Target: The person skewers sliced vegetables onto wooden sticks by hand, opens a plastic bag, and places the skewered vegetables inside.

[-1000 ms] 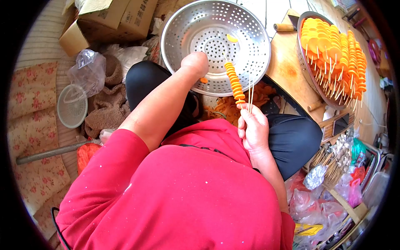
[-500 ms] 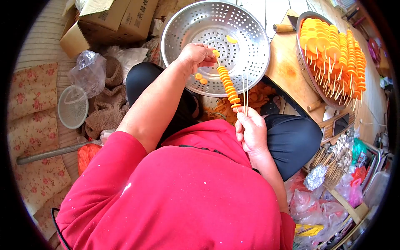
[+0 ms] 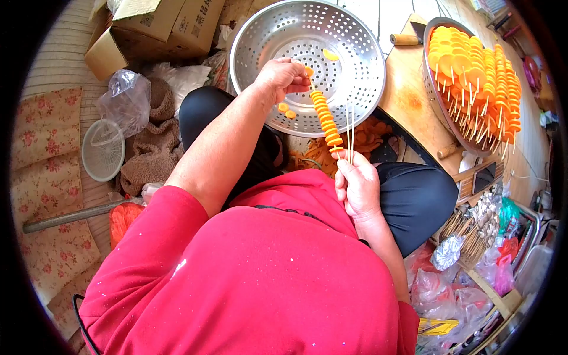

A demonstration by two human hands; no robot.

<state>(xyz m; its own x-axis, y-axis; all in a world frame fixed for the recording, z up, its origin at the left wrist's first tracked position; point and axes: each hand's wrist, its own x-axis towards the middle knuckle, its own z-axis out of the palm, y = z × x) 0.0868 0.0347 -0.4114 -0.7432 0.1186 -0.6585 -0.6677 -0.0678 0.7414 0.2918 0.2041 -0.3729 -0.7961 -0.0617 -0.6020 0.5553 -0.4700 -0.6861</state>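
Note:
My left hand (image 3: 281, 80) is pinched on an orange carrot slice (image 3: 309, 70) at the upper end of a thin wooden skewer, over the colander. A row of carrot slices (image 3: 323, 116) is threaded along this skewer, with a short bare stretch below the pinched slice. My right hand (image 3: 358, 184) grips the skewer's lower end, and bare wooden sticks (image 3: 351, 133) stand up from the same fingers. Beneath the skewer sits a perforated metal colander (image 3: 368, 50). Inside it lie a few loose slices (image 3: 286, 110) and a paler curved piece (image 3: 330, 54).
At the right, a metal basin (image 3: 435, 97) heaped with filled skewers (image 3: 473, 77) stands by a wooden board (image 3: 408, 89) and a knife handle (image 3: 404, 39). More orange slices (image 3: 370, 137) lie under the colander. A cardboard box (image 3: 163, 29) and plastic basket (image 3: 103, 151) are left.
My left hand and the pinched slice have shifted slightly upward, and the threaded row sits a touch higher. My right hand stays almost still.

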